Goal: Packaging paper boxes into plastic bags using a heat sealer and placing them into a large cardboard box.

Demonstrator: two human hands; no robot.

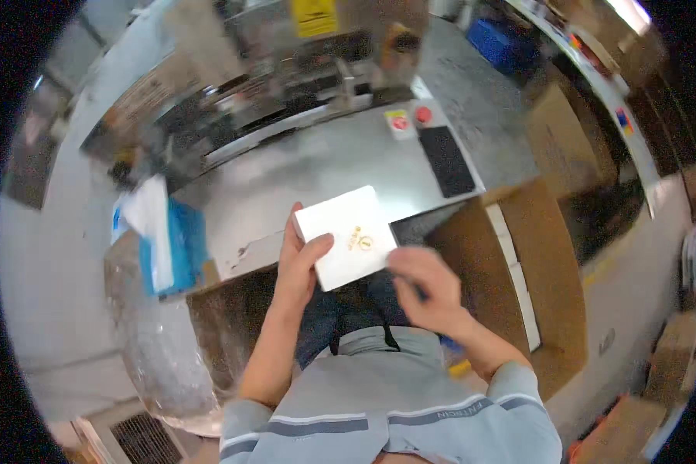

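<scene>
machinery [263, 100] blurry beyond the white box [336, 240]

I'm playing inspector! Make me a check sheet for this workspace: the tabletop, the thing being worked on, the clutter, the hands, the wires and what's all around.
Surface: shiny metal worktop.
Job's things: one white box with gold printing on top.
Clutter: blue packet at the worktop's left end; flat dark pad and round red object at the right.
Hands: left hand holds the white box, thumb on top; right hand is blurred at its right edge, touch unclear.
Cables: nothing seen, though the far side is blurred.
Surroundings: open cardboard box on the right; blue bin farther off.
</scene>
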